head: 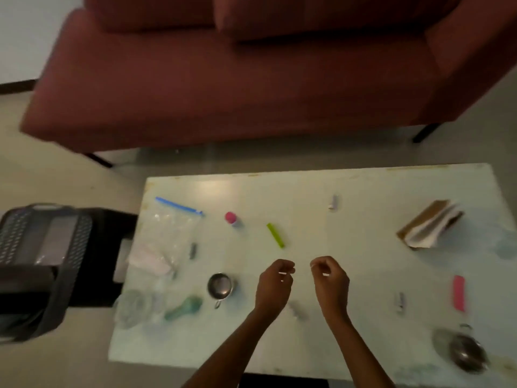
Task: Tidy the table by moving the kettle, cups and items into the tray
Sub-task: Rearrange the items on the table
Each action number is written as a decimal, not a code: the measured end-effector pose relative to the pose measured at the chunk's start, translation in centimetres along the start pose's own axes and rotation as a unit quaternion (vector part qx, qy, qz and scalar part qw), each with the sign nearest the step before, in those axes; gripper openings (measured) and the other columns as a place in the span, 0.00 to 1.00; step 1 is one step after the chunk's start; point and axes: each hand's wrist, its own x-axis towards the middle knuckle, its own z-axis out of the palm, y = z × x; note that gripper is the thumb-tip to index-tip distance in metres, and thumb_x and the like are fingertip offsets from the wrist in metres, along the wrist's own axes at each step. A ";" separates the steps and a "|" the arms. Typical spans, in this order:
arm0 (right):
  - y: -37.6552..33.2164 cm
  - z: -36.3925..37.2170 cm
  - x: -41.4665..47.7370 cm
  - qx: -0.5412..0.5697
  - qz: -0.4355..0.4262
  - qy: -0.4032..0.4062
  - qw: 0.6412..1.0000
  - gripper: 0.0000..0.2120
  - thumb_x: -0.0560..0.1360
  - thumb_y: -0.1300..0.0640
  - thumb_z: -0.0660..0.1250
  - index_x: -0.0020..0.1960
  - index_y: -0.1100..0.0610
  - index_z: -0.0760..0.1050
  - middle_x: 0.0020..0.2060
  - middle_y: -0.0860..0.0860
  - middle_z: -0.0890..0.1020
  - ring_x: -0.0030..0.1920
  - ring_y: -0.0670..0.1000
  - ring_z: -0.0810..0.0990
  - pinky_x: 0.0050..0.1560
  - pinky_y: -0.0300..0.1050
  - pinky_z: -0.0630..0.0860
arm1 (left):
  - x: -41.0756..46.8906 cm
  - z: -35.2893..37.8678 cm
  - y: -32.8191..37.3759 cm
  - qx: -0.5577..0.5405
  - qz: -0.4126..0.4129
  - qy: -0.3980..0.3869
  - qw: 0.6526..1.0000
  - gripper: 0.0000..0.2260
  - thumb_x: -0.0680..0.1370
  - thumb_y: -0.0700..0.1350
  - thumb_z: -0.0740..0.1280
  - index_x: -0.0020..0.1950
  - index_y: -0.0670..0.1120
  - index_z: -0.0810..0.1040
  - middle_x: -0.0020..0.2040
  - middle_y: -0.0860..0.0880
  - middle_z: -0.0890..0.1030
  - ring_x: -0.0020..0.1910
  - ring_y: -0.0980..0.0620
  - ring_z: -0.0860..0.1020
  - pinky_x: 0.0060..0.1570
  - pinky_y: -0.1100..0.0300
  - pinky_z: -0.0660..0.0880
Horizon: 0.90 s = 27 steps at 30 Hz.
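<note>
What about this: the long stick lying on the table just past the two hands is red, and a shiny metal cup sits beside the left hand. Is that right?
Not quite: the stick is green, not red. The head view shows it on the table just past the left hand and right hand, with the shiny metal cup beside the left hand.

A dark red sofa (pixel 223 88) on thin black legs (pixel 425 133) is set on a pale floor (pixel 56 175). A white wall (pixel 25 32) edged by a dark skirting board (pixel 16 86) is seen at upper left. A pale glossy low table (pixel 363 186) is placed near the sofa, and dim light is reflected on its top.
</note>
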 end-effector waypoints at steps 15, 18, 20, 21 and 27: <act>0.2 14.9 -8.9 -0.125 -0.037 -0.251 0.959 0.06 0.71 0.65 0.66 0.39 0.56 0.76 0.31 0.45 0.77 0.36 0.49 0.76 0.40 0.44 0.73 | -2.9 -22.0 -19.4 0.134 -0.256 0.291 0.912 0.44 0.67 0.51 0.76 0.75 0.53 0.53 0.77 0.43 0.49 0.74 0.35 0.48 0.69 0.36 0.55; 0.9 15.0 -8.9 -0.127 -0.031 -0.255 0.958 0.07 0.71 0.65 0.66 0.38 0.55 0.75 0.31 0.47 0.78 0.36 0.50 0.77 0.39 0.44 0.73 | -1.7 -22.6 -20.6 0.065 -0.244 0.273 0.928 0.46 0.65 0.50 0.77 0.75 0.52 0.52 0.77 0.41 0.50 0.74 0.35 0.54 0.68 0.38 0.59; 1.1 14.7 -8.6 -0.125 -0.025 -0.248 0.960 0.08 0.71 0.65 0.66 0.38 0.53 0.75 0.32 0.50 0.79 0.37 0.52 0.79 0.40 0.46 0.75 | -1.1 -22.4 -20.8 0.027 -0.240 0.308 0.920 0.43 0.65 0.49 0.78 0.74 0.52 0.57 0.74 0.41 0.56 0.69 0.34 0.63 0.64 0.38 0.65; 1.2 14.5 -8.4 -0.122 -0.022 -0.244 0.962 0.09 0.71 0.65 0.66 0.37 0.52 0.74 0.33 0.51 0.80 0.38 0.54 0.80 0.40 0.47 0.76 | -1.0 -22.2 -20.7 0.018 -0.238 0.324 0.916 0.41 0.65 0.49 0.78 0.72 0.52 0.59 0.72 0.40 0.59 0.66 0.34 0.67 0.62 0.38 0.68; 1.0 11.7 -5.8 -0.094 -0.001 -0.223 0.970 0.16 0.69 0.69 0.66 0.33 0.49 0.73 0.32 0.54 0.81 0.36 0.55 0.79 0.43 0.51 0.78 | -2.2 -21.8 -18.1 0.040 -0.192 0.343 0.919 0.37 0.64 0.48 0.78 0.68 0.49 0.64 0.66 0.39 0.67 0.61 0.36 0.72 0.58 0.40 0.72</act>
